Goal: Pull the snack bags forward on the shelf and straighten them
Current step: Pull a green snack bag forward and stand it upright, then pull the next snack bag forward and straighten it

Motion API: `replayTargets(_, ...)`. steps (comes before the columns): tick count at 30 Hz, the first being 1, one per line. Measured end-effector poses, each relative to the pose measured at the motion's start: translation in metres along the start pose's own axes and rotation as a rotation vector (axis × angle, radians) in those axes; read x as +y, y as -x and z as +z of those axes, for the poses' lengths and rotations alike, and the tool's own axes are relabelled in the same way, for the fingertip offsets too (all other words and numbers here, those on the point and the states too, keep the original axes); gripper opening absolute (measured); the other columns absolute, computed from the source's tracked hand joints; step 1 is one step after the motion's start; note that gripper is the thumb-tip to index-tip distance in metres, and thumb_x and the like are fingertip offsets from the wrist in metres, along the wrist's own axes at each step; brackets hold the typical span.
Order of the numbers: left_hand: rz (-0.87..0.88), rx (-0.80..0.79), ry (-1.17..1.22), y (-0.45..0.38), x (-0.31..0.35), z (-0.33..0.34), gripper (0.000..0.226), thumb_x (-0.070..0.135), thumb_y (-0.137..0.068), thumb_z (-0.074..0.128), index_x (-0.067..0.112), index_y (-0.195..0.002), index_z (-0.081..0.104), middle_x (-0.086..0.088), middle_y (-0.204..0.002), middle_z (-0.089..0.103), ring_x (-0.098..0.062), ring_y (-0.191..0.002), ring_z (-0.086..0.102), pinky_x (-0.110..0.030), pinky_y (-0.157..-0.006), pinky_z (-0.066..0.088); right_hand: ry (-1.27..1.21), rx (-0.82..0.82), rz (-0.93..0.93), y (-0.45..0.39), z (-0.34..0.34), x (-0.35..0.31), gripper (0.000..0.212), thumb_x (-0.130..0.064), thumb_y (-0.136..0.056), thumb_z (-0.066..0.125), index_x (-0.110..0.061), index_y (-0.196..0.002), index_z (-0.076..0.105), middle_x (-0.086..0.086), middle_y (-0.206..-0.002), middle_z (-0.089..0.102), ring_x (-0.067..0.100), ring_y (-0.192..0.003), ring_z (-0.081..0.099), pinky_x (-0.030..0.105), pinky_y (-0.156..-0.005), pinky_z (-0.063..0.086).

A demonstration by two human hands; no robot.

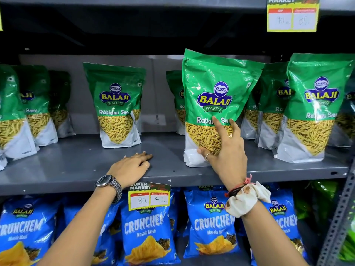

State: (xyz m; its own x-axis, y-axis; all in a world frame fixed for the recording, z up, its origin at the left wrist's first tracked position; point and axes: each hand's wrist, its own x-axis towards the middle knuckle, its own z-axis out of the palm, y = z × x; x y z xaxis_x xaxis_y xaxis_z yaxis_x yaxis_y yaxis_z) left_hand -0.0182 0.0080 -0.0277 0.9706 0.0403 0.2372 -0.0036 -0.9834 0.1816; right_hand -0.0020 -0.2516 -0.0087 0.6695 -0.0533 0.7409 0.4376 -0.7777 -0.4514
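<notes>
Green Balaji Ratlami Sev bags stand on a grey metal shelf (pixel 80 169). My right hand (pixel 223 148) grips the lower front of one upright sev bag (pixel 215 89) near the shelf's front edge, thumb under it and fingers spread over its window. Another sev bag (pixel 116 106) stands further back at centre left. More sev bags are grouped at the left (pixel 32 104) and at the right (pixel 315 110). My left hand (pixel 132 167) rests flat on the bare shelf, fingers apart, holding nothing.
Blue Crunchem chip bags (pixel 148 227) fill the shelf below. A yellow price tag (pixel 148 196) hangs from the shelf's front lip, another (pixel 292 14) from the shelf above. A perforated metal upright (pixel 338 217) stands at the right.
</notes>
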Motion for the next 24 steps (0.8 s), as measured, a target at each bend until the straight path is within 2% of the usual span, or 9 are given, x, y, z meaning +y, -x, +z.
replayTargets(2,-0.036,0.046,0.014,0.002,0.001,-0.001,0.043,0.039,-0.096,0.03,0.042,-0.138,0.038,0.012,-0.153,0.032,-0.016,-0.14,0.034,-0.038,-0.11,0.033,-0.004,0.076,-0.026,0.004,0.002,-0.006,0.081,-0.041,-0.078,0.074,-0.034,-0.147,0.032,0.015,-0.157,0.022,0.04,-0.144,0.022,0.059,-0.108,0.036)
replayTargets(4,-0.088,0.138,0.05,0.005,-0.002,-0.001,0.039,0.043,-0.093,0.035,0.044,-0.131,0.047,0.006,-0.141,0.052,-0.024,-0.125,0.052,-0.035,-0.086,0.045,-0.046,0.212,-0.123,0.009,0.004,-0.016,0.067,-0.037,-0.083,0.069,-0.022,-0.142,0.042,0.019,-0.155,0.028,0.043,-0.145,0.018,0.058,-0.116,0.024)
replayTargets(6,-0.117,0.242,0.068,0.011,-0.012,-0.002,0.037,0.048,-0.091,0.038,0.042,-0.124,0.053,-0.001,-0.123,0.066,-0.028,-0.11,0.06,-0.032,-0.071,0.041,-0.107,0.303,-0.257,0.013,0.01,-0.03,0.051,-0.028,-0.087,0.063,-0.014,-0.134,0.051,0.018,-0.151,0.036,0.04,-0.145,0.022,0.049,-0.12,0.021)
replayTargets(8,-0.145,0.323,0.066,0.018,-0.028,-0.005,0.038,0.051,-0.091,0.037,0.04,-0.121,0.056,-0.005,-0.113,0.07,-0.032,-0.104,0.063,-0.032,-0.068,0.04,-0.17,0.296,-0.337,0.015,0.018,-0.045,0.044,-0.02,-0.087,0.061,-0.012,-0.129,0.054,0.016,-0.148,0.042,0.036,-0.145,0.026,0.035,-0.12,0.017)
replayTargets(11,-0.181,0.38,0.042,0.032,-0.063,-0.014,0.038,0.051,-0.091,0.036,0.037,-0.119,0.058,-0.009,-0.115,0.069,-0.034,-0.104,0.063,-0.037,-0.075,0.047,-0.198,0.219,-0.358,0.017,0.034,-0.069,0.045,-0.015,-0.086,0.061,-0.009,-0.129,0.055,0.015,-0.146,0.045,0.035,-0.144,0.029,0.029,-0.12,0.015)
replayTargets(16,-0.205,0.363,0.03,0.05,-0.13,-0.03,0.041,0.053,-0.092,0.033,0.036,-0.121,0.057,-0.003,-0.124,0.065,-0.031,-0.108,0.061,-0.037,-0.076,0.046,-0.221,0.115,-0.355,0.013,0.072,-0.123,0.047,-0.012,-0.083,0.063,-0.008,-0.129,0.054,0.015,-0.145,0.045,0.036,-0.143,0.031,0.046,-0.117,0.028)
replayTargets(20,-0.21,0.208,0.019,0.055,-0.184,-0.045,0.046,0.054,-0.093,0.03,0.033,-0.127,0.053,0.0,-0.137,0.055,-0.029,-0.12,0.055,-0.04,-0.09,0.046,-0.186,-0.006,-0.333,0.002,0.111,-0.174,0.051,-0.022,-0.087,0.062,-0.007,-0.135,0.049,0.017,-0.149,0.04,0.035,-0.144,0.028,0.047,-0.115,0.031)
replayTargets(22,-0.177,0.107,0.021,0.058,-0.208,-0.051,0.047,0.053,-0.094,0.029,0.033,-0.132,0.048,0.003,-0.148,0.043,-0.024,-0.131,0.046,-0.042,-0.106,0.039,-0.155,-0.064,-0.304,-0.005,0.131,-0.201,0.057,-0.029,-0.09,0.061,-0.006,-0.139,0.043,0.017,-0.151,0.035,0.034,-0.144,0.027,0.044,-0.114,0.032)
replayTargets(24,-0.111,0.05,0.02,0.06,-0.226,-0.056,0.047,0.051,-0.095,0.03,0.034,-0.136,0.043,0.006,-0.154,0.033,-0.02,-0.138,0.036,-0.041,-0.113,0.031,-0.13,-0.094,-0.259,-0.015,0.15,-0.222,0.064,-0.032,-0.09,0.061,-0.007,-0.143,0.036,0.019,-0.154,0.029,0.034,-0.144,0.026,0.044,-0.113,0.032)
